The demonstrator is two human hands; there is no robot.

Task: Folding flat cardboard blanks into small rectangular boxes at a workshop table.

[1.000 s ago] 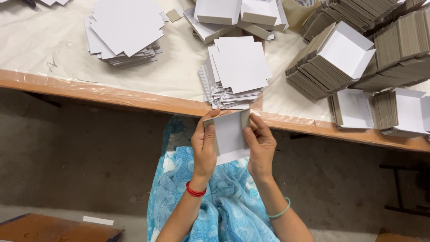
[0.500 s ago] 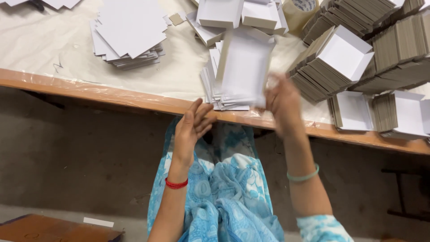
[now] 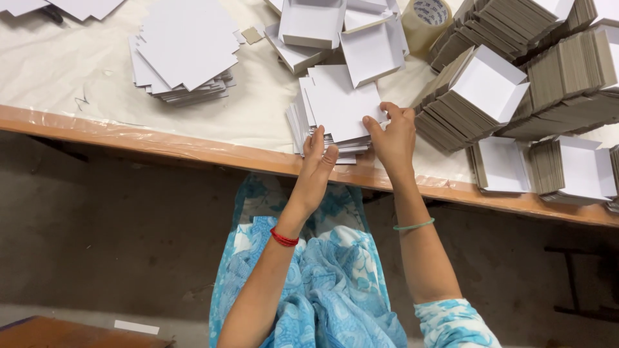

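The right hand [image 3: 392,138] is pinching the right edge of the top card [image 3: 342,103] on the near stack [image 3: 325,132], thumb underneath-ish and fingers curling over the corner, so it's got a light hold on that one white sheet. The left hand [image 3: 316,164] is sitting at the stack's near-left edge, fingers straight and mostly open, just touching the side of the pile, not really gripping anything as far as I can see.

So the card is lying just far and left of the right hand, flat, turned a bit like a diamond, with no real long axis since it's looking square. The right hand is the one on it; the left is only steadying at the near side.

The stack is sitting right at the near edge of the table [image 3: 129,138], which is covered in pale sheeting with a wooden lip. Far left there's another pile of white cards [image 3: 184,55]. Just beyond the stack, folded white trays [image 3: 309,22] are lying around, with a tape roll [image 3: 429,16] behind. To the right, rows of nested grey-backed trays [image 3: 490,90] are taking up the whole side. Below the table it's bare concrete floor [image 3: 97,232].
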